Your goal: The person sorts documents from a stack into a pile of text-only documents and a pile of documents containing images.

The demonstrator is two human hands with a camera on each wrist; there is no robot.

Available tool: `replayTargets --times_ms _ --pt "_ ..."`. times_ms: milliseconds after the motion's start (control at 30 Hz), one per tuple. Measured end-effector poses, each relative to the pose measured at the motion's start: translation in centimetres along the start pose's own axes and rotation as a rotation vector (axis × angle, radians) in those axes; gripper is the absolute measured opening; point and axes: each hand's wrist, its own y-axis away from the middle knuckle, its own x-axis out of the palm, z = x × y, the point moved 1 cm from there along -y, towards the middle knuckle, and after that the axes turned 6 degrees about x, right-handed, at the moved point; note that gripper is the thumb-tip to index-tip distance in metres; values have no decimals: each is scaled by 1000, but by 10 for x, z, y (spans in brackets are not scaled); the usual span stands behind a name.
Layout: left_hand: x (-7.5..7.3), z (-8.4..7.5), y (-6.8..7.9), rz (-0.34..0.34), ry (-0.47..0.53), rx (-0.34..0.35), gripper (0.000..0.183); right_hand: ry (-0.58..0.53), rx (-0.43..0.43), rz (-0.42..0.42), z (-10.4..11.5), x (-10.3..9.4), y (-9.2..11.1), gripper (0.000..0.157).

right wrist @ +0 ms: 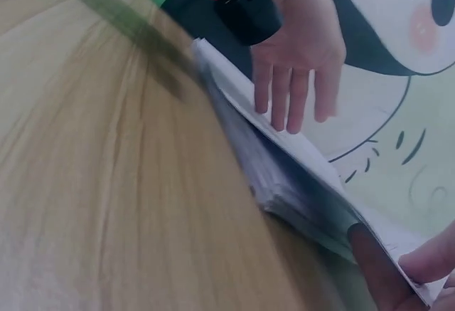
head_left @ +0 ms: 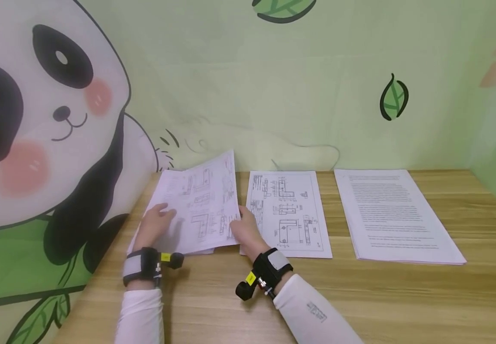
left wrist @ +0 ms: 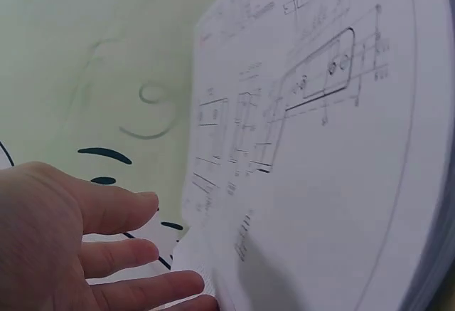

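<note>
A white sheet with technical drawings (head_left: pixel 205 205) is raised at its right side above a stack of papers (right wrist: pixel 245 151) at the left of the table. My right hand (head_left: pixel 248 231) pinches the sheet's right edge; in the right wrist view its thumb (right wrist: pixel 430 257) lies on the printed face with a finger behind. At the sheet's left part is my left hand (head_left: pixel 155 224), fingers extended. The left wrist view shows these straight fingers (left wrist: pixel 149 290) beside the printed face, with fingertips near or touching the paper.
Right of the raised sheet lies another technical drawing (head_left: pixel 291 210). Farther right is a stack of text pages (head_left: pixel 394 215). A wall cloth with a panda (head_left: pixel 102 57) and leaves stands behind and left of the wooden table (head_left: pixel 360 301).
</note>
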Motion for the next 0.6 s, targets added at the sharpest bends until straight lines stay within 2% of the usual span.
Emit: replayTargets --times_ms 167,400,500,600 --pt "3 -6 1 14 56 19 70 -38 -5 18 7 -14 5 62" --pt "10 -15 0 40 131 14 75 -78 -44 52 16 -47 16 58" --pt "17 -21 -2 73 207 30 70 -82 -52 48 22 -63 20 57" --pt "26 -31 -1 104 290 81 61 -72 -74 53 29 -81 24 55"
